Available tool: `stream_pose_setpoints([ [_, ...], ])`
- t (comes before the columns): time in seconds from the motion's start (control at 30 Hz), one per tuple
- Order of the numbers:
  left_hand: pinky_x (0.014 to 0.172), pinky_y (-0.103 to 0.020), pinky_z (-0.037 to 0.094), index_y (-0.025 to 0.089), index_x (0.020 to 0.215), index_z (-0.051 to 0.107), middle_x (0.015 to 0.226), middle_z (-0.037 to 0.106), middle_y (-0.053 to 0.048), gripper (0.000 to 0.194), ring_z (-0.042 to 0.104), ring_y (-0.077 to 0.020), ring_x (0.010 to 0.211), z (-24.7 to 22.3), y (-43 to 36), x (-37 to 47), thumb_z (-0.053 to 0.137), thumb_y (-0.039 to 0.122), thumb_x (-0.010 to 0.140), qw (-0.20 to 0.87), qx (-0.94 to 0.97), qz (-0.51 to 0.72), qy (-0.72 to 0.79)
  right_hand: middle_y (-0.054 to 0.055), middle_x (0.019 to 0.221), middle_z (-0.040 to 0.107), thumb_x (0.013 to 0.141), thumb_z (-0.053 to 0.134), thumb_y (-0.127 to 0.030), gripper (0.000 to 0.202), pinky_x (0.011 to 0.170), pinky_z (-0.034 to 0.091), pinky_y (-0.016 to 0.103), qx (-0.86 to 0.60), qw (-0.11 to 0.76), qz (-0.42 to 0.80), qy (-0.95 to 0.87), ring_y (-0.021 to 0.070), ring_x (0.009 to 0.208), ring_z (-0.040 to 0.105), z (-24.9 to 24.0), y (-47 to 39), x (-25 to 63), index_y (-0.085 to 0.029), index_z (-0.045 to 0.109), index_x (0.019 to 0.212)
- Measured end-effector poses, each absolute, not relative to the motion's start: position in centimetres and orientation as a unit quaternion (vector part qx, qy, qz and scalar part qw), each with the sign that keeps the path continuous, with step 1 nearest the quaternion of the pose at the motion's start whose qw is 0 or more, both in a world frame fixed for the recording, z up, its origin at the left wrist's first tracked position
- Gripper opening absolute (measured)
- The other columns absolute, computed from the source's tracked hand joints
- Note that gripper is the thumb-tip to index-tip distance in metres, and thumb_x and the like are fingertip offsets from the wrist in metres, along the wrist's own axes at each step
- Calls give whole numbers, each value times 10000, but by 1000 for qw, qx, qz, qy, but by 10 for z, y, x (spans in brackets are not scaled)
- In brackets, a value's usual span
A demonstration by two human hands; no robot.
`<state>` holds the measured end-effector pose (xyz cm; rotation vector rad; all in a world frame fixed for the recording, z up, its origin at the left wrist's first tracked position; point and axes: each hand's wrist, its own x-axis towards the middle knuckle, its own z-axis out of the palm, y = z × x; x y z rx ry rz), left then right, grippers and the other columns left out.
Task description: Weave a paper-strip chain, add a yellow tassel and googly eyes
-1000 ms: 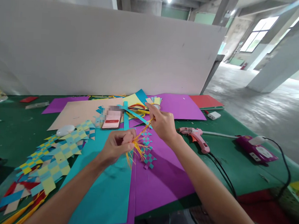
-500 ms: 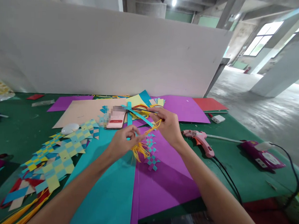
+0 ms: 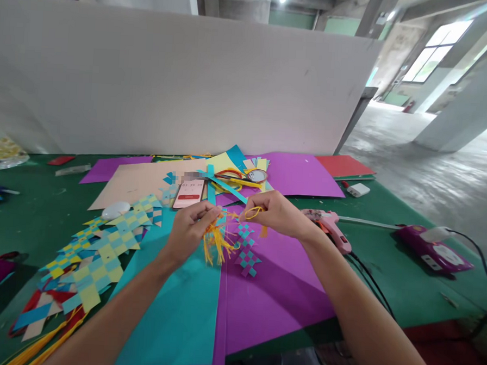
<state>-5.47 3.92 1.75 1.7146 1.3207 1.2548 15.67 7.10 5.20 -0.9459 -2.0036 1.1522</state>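
Both hands are working near the centre of the frame, in the head view. The left hand [image 3: 190, 228] is pinching the top of a frayed yellow tassel [image 3: 217, 244] between thumb and fingers, and its strands are hanging just right of that hand, over the teal sheet [image 3: 171, 315]. The right hand [image 3: 280, 214] is gripping a looped yellow cord [image 3: 255, 209], which is showing at its fingertips, right of the tassel. Thin yellow strands are spanning the gap between the hands. A teal-and-purple woven piece [image 3: 248, 252] is lying below the right hand on the purple sheet [image 3: 278, 298]. A phone [image 3: 189, 193] is resting above the left hand, a pink glue gun [image 3: 335, 231] is lying right of centre, and woven paper pieces [image 3: 105, 251] are overlapping at lower left.
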Motion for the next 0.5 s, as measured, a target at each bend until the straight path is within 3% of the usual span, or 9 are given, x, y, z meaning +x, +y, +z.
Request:
stream_pose_setpoints([
  [0.13,489,-224,314,160,635,622,551,505,24,221,416,-98,520,15,42,-51,613,310,797,341,570,542,515,8,626,607,766,663,-333,223,548,385,232,-366,320,430,-761,93,577,500,54,67,150,-145,635,650],
  [0.27,536,-207,398,161,589,620,575,553,14,171,502,-107,563,16,50,-46,677,275,704,415,471,603,492,-30,528,522,769,669,-367,267,484,312,218,-371,341,391,-770,66,493,405,55,65,146,-144,621,631],
  [0.37,548,-194,438,155,562,605,555,548,16,178,529,-101,550,19,57,-51,701,268,661,467,407,619,482,-41,505,481,759,682,-335,260,472,281,217,-365,336,388,-777,60,484,378,58,61,144,-146,599,602],
  [0.5,531,-189,463,152,650,596,511,491,44,183,519,-90,500,24,61,-64,708,294,678,558,342,593,469,-12,593,555,751,674,-303,214,514,339,218,-361,340,440,-749,77,550,462,60,62,147,-149,604,619],
])
